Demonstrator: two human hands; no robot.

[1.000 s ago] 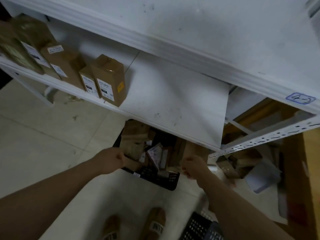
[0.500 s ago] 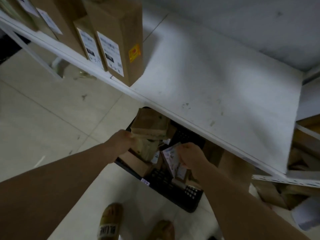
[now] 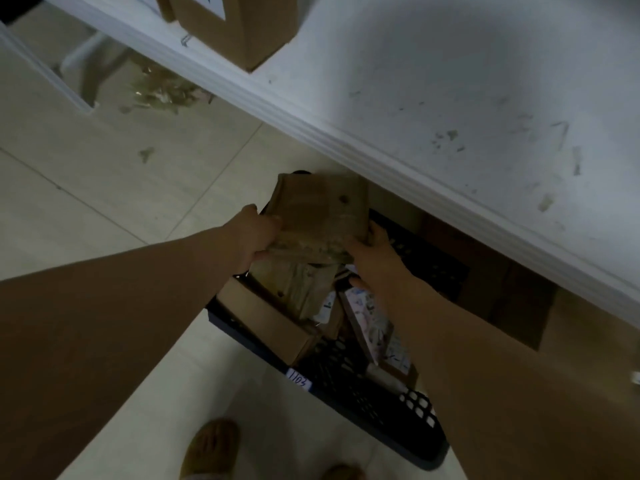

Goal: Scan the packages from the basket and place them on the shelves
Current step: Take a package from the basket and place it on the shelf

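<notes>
Above the basket [image 3: 415, 420], raised over the heap inside it: a flat brown package [image 3: 318, 209], creased, close under the shelf's front edge. Gripped at its left edge by the left hand [image 3: 259, 233], fingers curled round it. Held at its lower right corner by the right hand [image 3: 374, 258], fingers bent up along the side.

Right over the package, the thick white front lip of the shelf [image 3: 450, 98], overhanging the far half of the basket and standing in the way overhead. On that shelf, at top left, a cardboard box [image 3: 242, 29] close to the lip; elsewhere scuffs and marks.

Down in the basket: a padded brown envelope [image 3: 298, 282] just beneath the held package, a plain brown carton [image 3: 263, 320] against the near-left wall, a pale patterned packet [image 3: 374, 323] leaning beside the right forearm. On the near rim, a small white tag [image 3: 298, 377] with handwritten digits.

Under the shelf to the right, dark cardboard [image 3: 502, 289]. Pale tiled floor [image 3: 104, 185] all round, scraps of litter [image 3: 162, 95] near a shelf leg, a brown slipper [image 3: 211, 448] at the bottom.
</notes>
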